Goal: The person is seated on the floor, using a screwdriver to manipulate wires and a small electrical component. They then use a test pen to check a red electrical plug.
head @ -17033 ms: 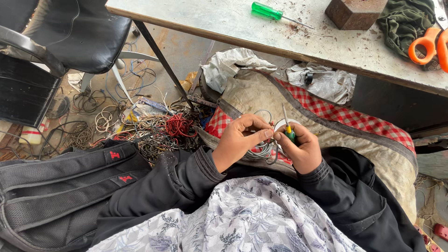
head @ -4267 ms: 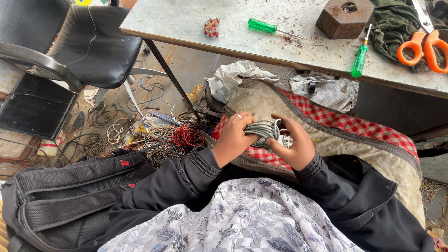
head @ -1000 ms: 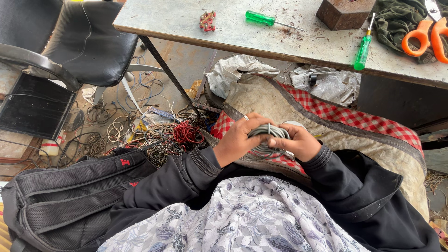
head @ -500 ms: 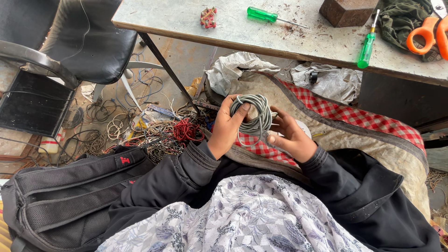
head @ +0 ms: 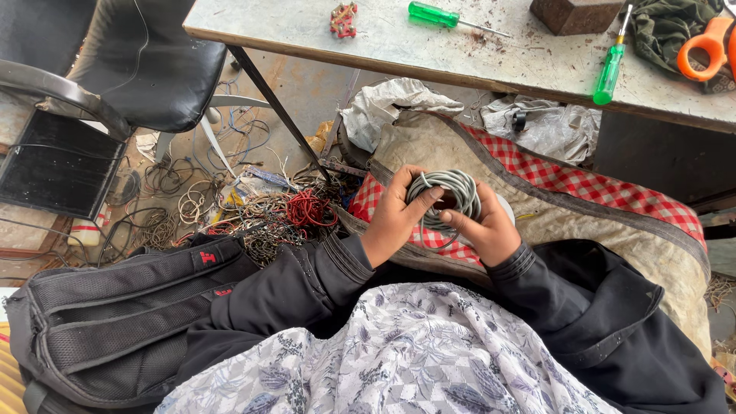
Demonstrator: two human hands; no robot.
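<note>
Grey wire coil (head: 448, 195) is round and neat now, lifted up from where it lay flat a moment ago. Left hand (head: 395, 218) and right hand (head: 487, 230) both pinch it over the checked cloth (head: 583, 180), so the winding looks nearly done.

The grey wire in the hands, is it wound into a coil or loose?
Wound. The grey wire forms a neat round coil of many loops, held between the left hand and the right hand.
</note>
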